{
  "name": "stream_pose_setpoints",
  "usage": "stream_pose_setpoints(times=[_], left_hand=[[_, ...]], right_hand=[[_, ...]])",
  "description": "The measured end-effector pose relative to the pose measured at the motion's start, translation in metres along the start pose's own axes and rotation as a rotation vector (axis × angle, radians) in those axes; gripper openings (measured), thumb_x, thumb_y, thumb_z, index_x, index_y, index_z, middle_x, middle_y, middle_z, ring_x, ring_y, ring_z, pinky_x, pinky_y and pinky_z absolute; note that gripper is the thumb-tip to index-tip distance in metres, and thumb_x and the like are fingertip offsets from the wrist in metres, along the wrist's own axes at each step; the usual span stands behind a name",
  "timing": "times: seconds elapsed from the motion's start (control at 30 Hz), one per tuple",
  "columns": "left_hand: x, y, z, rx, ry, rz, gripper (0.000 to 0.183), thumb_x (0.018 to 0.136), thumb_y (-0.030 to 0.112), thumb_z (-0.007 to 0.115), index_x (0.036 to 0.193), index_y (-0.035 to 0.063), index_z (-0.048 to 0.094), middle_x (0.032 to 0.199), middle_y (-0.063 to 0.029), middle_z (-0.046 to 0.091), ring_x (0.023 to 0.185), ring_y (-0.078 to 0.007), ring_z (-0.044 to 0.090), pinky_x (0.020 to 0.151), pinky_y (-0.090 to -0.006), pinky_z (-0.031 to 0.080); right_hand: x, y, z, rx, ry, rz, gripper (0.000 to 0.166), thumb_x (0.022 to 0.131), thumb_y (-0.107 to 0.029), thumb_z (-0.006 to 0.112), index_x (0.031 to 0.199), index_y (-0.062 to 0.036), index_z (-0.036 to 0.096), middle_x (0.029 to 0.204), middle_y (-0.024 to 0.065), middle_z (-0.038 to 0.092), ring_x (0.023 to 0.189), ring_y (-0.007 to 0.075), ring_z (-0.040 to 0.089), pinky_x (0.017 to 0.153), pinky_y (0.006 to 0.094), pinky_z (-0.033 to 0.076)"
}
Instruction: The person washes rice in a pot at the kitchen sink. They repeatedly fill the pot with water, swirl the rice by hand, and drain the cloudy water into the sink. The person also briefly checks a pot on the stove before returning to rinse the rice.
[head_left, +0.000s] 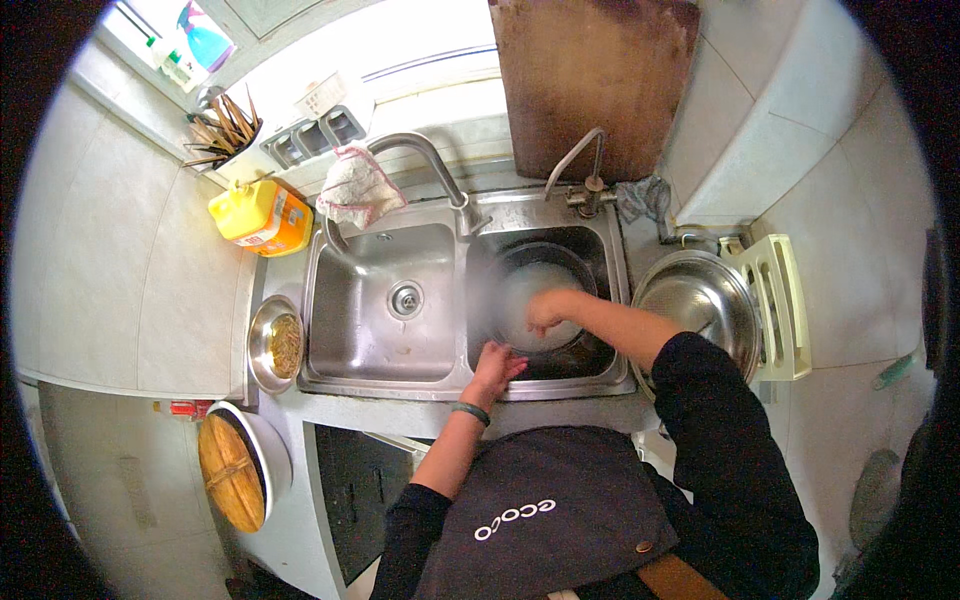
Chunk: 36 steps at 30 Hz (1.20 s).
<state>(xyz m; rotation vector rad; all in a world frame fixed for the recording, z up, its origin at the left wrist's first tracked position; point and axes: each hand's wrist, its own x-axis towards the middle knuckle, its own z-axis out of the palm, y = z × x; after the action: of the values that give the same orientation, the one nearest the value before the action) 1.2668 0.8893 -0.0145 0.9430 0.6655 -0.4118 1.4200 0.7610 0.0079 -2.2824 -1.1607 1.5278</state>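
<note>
A dark round pot or basin (589, 271) sits in the right-hand sink bowl, with cloudy whitish water (536, 283) inside. My right hand (553, 309) reaches down into it, fingers bent toward the water. The fingertips are hard to make out, and I cannot tell if they hold anything. At the near left side of the pot's rim is my left hand (499, 369), fingers curled; whether they grip the rim is unclear. A blurry patch veils the pot's left side.
Beside the bowl in use is the left sink bowl (360, 330). The faucet (439, 169) carries a cloth (360, 186). A metal colander (679, 292) stands right; a small metal bowl (259, 345) and yellow jug (262, 217) stand left. Behind leans a wooden board (592, 82).
</note>
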Motion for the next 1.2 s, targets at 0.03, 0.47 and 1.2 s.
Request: stream_pose_setpoints(times=[0.03, 0.47, 1.2], left_hand=[[-0.001, 0.0, -0.001, -0.005, 0.002, 0.005, 0.016, 0.084, 0.011, 0.042, 0.093, 0.0061, 0.03, 0.085, -0.0126, 0.045, 0.071, -0.0263, 0.057, 0.058, -0.0336, 0.051], [-0.004, 0.005, 0.016, 0.058, 0.093, 0.009, 0.017, 0.083, 0.01, 0.042, 0.094, 0.0045, 0.031, 0.084, -0.0158, 0.049, 0.07, -0.0248, 0.057, 0.056, -0.0314, 0.051], [-0.003, 0.001, 0.015, 0.031, 0.128, 0.061, 0.019, 0.081, 0.008, 0.042, 0.098, 0.0038, 0.034, 0.084, -0.0129, 0.051, 0.066, -0.0227, 0.057, 0.053, -0.0301, 0.051]], right_hand=[[-0.001, -0.004, 0.002, 0.011, 0.084, -0.085, 0.031, 0.075, -0.023, 0.049, 0.102, -0.0108, 0.059, 0.087, 0.0054, 0.064, 0.073, 0.018, 0.057, 0.063, 0.0342, 0.045], [-0.065, -0.002, -0.02, -0.491, 0.436, 0.323, 0.028, 0.061, -0.011, 0.065, 0.088, -0.0043, 0.062, 0.089, 0.013, 0.062, 0.082, 0.0264, 0.061, 0.065, 0.0363, 0.049], [-0.006, -0.016, 0.038, -0.506, 0.145, -0.04, 0.023, 0.07, -0.017, 0.052, 0.087, -0.0076, 0.063, 0.086, 0.0165, 0.061, 0.077, 0.0326, 0.059, 0.069, 0.0406, 0.046]])
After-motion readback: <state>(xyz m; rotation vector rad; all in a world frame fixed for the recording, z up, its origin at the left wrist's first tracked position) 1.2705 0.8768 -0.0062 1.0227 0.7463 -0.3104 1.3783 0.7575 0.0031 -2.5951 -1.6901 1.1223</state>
